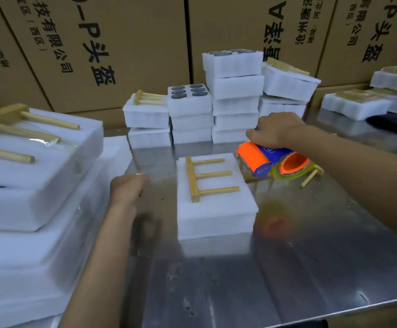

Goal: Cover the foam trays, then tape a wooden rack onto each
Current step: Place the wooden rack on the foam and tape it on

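Cardboard cartons (pixel 112 43) printed with black characters form a wall beyond both hands. The steel desk (pixel 287 268) carries all work items. A large stack of foam trays with taped racks (pixel 27 185) lies just outside the left hand. Smaller foam tray stacks (pixel 235 95) stand beyond the right hand. The covered foam tray (pixel 216 209) sits between the two hands, with a wooden rack (pixel 207 176) lying flat on its top, pegs pointing toward the right hand. The right hand (pixel 275 131) grips an orange and blue tape dispenser (pixel 270 162) above the tray's far right corner. The left hand (pixel 126 188), fingers curled and holding nothing, hovers beside the tray.
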The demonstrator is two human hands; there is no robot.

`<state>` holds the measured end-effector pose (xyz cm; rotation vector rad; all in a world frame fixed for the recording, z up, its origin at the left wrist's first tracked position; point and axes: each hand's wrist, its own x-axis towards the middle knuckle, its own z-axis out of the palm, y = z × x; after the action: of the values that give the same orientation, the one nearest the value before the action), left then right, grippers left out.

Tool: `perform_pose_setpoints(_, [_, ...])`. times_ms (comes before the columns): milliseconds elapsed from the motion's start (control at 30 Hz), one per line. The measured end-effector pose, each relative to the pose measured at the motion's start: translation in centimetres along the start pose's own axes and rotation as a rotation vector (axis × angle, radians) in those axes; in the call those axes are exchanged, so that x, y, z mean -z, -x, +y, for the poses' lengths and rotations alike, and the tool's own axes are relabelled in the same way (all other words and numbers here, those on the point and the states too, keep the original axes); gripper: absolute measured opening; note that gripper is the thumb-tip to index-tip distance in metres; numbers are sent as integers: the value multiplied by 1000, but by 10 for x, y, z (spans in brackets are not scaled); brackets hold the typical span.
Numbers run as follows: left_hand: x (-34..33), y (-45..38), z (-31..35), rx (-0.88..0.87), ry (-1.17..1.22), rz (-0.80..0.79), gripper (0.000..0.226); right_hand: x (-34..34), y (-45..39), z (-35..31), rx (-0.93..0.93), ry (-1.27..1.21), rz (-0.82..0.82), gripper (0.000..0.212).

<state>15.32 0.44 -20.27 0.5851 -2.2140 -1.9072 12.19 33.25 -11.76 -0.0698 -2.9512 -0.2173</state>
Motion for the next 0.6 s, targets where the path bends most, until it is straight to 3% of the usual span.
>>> perform_pose_setpoints(100, [-10,1,-13,-57,-217,22,2,-17,1,-6,5,32,-50,48])
perform_pose_setpoints(167, [-23,6,-22,-96,-385,-11,21,-29,3,-7,-8,29,-92,44])
perform_pose_setpoints(333, [-41,20,-40,-386,-572,-233,26,-48,9,-4,-58,-110,-117,51])
perform_pose_setpoints(467, [-33,9,-46,-247,-945,-340,53,-53,9,-1,-70,-142,-69,53])
perform_pose_setpoints(533, [-32,11,-48,-194,-962,-364,66,-54,9,0,-73,-144,-63,55])
perform_pose_setpoints(600, [-34,17,-41,-284,-874,-293,66,-56,9,1,-72,-143,-55,56])
